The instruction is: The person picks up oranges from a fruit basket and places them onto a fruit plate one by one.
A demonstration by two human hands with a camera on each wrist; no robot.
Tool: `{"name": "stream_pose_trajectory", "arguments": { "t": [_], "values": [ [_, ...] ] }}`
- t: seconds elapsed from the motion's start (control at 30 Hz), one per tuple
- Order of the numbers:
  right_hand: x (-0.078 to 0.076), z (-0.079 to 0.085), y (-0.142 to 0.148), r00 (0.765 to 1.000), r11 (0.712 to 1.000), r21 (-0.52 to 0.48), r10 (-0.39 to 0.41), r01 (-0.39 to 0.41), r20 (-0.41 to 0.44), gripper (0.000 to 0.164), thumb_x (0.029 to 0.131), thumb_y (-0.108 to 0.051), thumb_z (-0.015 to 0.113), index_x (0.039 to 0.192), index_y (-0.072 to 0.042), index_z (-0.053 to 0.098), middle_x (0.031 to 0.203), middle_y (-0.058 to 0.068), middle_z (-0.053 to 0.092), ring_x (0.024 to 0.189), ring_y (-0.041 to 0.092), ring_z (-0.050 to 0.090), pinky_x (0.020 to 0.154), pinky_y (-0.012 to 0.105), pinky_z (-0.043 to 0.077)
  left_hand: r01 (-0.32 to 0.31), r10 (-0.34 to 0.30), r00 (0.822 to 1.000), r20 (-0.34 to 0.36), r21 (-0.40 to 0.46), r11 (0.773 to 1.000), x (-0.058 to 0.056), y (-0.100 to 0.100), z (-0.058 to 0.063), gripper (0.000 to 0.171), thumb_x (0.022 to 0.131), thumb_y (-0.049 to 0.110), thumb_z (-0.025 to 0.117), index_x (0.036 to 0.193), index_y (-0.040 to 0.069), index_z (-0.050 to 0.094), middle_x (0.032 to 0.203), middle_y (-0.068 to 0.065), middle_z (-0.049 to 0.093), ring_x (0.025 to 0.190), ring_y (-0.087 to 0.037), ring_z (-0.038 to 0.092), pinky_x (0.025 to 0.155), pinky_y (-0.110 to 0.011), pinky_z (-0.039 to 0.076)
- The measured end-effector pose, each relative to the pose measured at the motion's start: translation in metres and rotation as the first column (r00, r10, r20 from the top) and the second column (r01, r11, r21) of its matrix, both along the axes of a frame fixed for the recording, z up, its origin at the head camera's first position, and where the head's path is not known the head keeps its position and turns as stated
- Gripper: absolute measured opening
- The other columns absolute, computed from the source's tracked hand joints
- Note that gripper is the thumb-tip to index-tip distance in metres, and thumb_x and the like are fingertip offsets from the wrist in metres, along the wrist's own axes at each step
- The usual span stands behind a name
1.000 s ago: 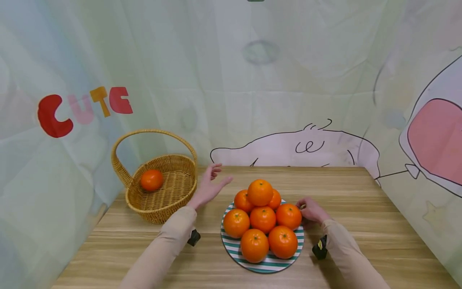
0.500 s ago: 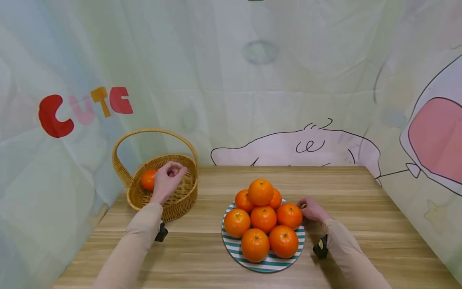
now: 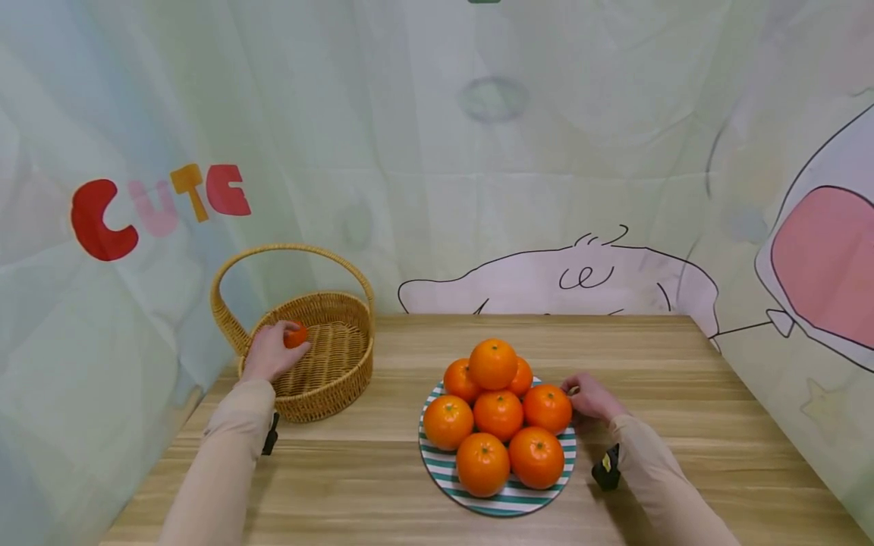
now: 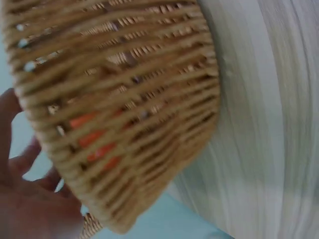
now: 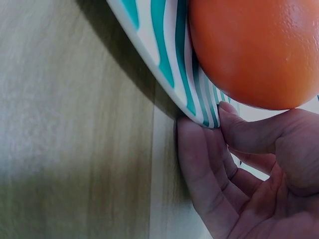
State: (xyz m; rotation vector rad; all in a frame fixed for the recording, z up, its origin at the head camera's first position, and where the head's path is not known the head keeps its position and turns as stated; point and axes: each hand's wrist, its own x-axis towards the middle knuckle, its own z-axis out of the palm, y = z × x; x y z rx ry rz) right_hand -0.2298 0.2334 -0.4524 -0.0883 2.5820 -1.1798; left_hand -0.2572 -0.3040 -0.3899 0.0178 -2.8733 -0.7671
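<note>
My left hand (image 3: 269, 355) reaches over the near left side of a round wicker basket (image 3: 321, 398). Its fingers and thumb curve round an orange (image 3: 297, 335) inside, covering part of that fruit. From the left wrist, the blurred basket wall (image 4: 129, 89) hides much of the hand (image 4: 30, 199), and the orange (image 4: 97, 139) shows through the weave. My right hand (image 3: 594, 398) pinches the rim of a green-and-white striped plate (image 3: 501, 504), thumb above and fingers below, in the right wrist view. Several oranges (image 3: 498, 415) are piled on the plate, one topmost (image 3: 492, 364).
The basket's tall handle (image 3: 293, 246) arches over its opening. Wood-grain table (image 3: 389, 478) lies between basket and plate. Behind stands a printed curtain (image 3: 437, 167) with a cartoon and coloured letters.
My left hand has swung from beside the basket's right, across its opening, to the orange at its left. The right hand stays at the plate's rim.
</note>
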Motion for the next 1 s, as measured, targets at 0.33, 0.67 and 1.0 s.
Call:
{"name": "stream_pose_trajectory", "arguments": {
  "t": [0.33,0.67,1.0],
  "values": [
    [0.001,0.0,0.002,0.998,1.0,0.003,0.025,-0.025,-0.063,0.014,0.084,0.002,0.058,0.095,0.005,0.066,0.079,0.005,0.057,0.068,0.016,0.054,0.057,0.028,0.051,-0.019,0.024,0.995,0.092,-0.059,0.998,-0.003,-0.01,-0.008,0.067,0.093,0.025,0.061,0.144,-0.01,0.035,0.146,-0.046,0.022,0.128,-0.066,0.03,0.098,-0.072,0.038],
    [0.001,-0.001,0.0,0.999,1.0,0.001,0.008,-0.008,-0.045,0.011,0.085,0.001,0.058,0.094,0.004,0.065,0.08,0.006,0.056,0.067,0.017,0.056,0.056,0.03,0.053,0.012,0.002,0.979,0.202,-0.068,0.998,-0.002,-0.009,-0.012,0.079,0.093,0.023,0.061,0.152,-0.005,0.019,0.157,-0.04,0.003,0.136,-0.071,0.016,0.103,-0.077,0.031],
    [0.0,-0.001,0.001,0.999,1.0,0.029,0.006,-0.004,-0.045,0.012,0.086,0.0,0.059,0.095,0.004,0.065,0.082,0.008,0.057,0.07,0.018,0.056,0.058,0.029,0.052,-0.02,0.038,0.969,0.244,-0.079,0.997,-0.002,-0.005,-0.008,0.077,0.094,0.023,0.057,0.155,-0.003,0.018,0.151,-0.038,0.005,0.135,-0.064,0.023,0.101,-0.073,0.037]
  ]
}}
